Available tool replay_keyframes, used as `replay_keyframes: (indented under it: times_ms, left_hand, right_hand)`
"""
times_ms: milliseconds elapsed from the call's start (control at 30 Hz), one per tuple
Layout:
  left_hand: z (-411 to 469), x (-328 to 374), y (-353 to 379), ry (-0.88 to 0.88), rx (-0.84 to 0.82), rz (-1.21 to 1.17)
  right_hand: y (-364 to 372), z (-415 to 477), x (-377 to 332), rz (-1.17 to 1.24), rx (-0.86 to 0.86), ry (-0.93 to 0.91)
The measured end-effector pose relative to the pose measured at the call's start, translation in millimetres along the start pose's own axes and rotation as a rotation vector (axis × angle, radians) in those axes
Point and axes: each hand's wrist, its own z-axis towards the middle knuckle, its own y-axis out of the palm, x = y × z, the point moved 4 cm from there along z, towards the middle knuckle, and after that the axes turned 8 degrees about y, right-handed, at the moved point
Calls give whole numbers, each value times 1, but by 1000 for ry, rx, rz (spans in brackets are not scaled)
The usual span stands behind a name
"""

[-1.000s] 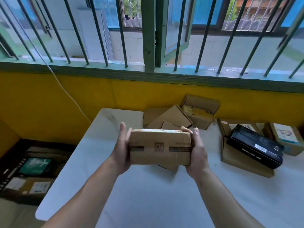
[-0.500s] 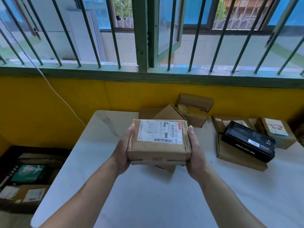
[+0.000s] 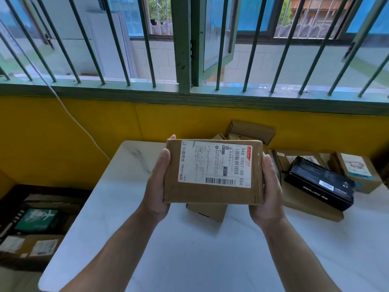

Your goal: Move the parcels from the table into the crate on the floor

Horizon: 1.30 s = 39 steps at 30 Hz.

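Two hands grip one parcel [image 3: 212, 186], label [image 3: 214, 163] up, held above table [image 3: 189, 260]. Left hand [image 3: 156, 186] clasps left edge, fingertip [image 3: 173, 137] curled over far corner. Right hand [image 3: 267, 192] clasps right edge, fingers hidden underneath. Crate [image 3: 42, 187] on floor, left of table.

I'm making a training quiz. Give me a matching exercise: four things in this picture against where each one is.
1. brown cardboard parcel with white shipping label
2. black rectangular box
3. dark crate
4. white cable

A. on the floor, left of the white table
B. held between left hand and right hand
C. along the yellow wall
D. on a flat cardboard box

Pairs: 1-B, 2-D, 3-A, 4-C
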Motion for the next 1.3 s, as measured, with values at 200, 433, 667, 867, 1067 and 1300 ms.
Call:
replay_keyframes:
  times_ms: [200,433,667,867,1067,1300]
  left_hand:
    - [-6,-5,7,4,42,25]
    - [-34,-8,-7,-26,178,125]
    - [-106,6,-72,-150,446,326]
    - [-178,58,-152,-137,782,423]
    - [-253,125,-251,-102,909,452]
    - [-318,176,-339,-137,829,366]
  right_hand:
    - [-7,-5,1,55,43,22]
    - [-6,-10,29,80,-20,141]
    - [45,-22,94,57,-104,270]
    - [142,-28,140,-39,-174,343]
    - [269,-48,204,-100,-275,414]
    - [383,-64,266,-121,-320,540]
